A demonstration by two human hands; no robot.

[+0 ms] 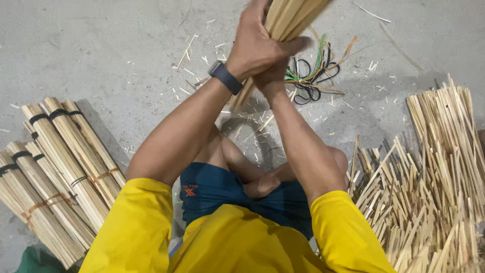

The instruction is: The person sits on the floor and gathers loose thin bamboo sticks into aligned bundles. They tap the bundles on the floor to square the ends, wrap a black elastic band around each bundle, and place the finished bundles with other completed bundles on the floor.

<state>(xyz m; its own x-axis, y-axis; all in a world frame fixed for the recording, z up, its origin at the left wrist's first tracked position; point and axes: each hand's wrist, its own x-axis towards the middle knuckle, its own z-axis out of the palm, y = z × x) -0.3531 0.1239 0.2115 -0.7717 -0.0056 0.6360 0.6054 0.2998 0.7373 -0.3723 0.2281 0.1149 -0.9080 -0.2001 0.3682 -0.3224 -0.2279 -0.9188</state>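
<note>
Bamboo sticks (290, 17), a thick handful, are up at the far centre of the view, tilted, with their lower ends poking out below the wrists toward the floor (101, 45). Our left hand (255, 43) wraps the bundle from the left, grip pressed tight around it, a dark watch (226, 77) on that wrist. Our right hand (275, 71) sits under the left one, touching it; it seems to clasp the same bundle, but its fingers are mostly hidden and we cannot tell how they lie.

Step in hand, as we judge it: gathering and squaring a handful into a bundle, not yet tied. Just beyond the hands lies a tangle of bands (310, 76), black, green and orange, on the concrete.

Left, near: finished tied bundles (60, 167) stacked side by side, banded in black and orange. Right: a loose heap of sticks (434, 192), criss-crossed.

Next move, we reckon, calls for one hand holding the bundle firm while the other frees itself for a band; slackening could let sticks slide out.
</note>
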